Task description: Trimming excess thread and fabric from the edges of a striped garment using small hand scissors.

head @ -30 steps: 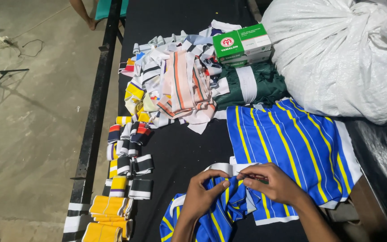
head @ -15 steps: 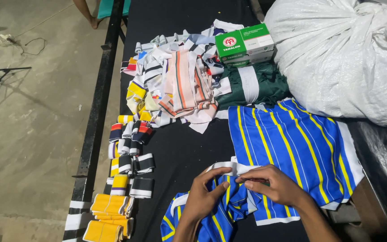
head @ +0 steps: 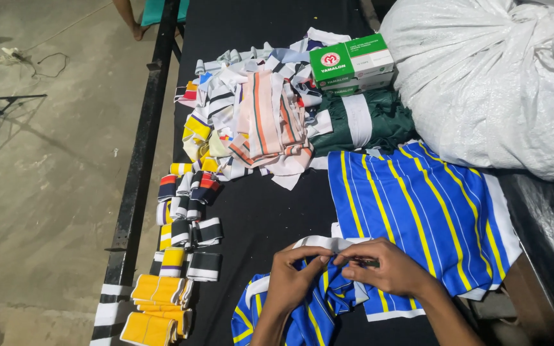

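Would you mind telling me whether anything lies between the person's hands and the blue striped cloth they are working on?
Nothing visible does. The left hand and right hand both already have their grip on the blue and yellow striped cloth at its white edge, on the black table; the folded strips lie apart to the left.

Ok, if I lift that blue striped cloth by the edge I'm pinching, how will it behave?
Probably floppy: the blue striped cloth bunches into folds under the left hand and right hand. Likely light, since it lies thin and flat. It may drag across the black table.
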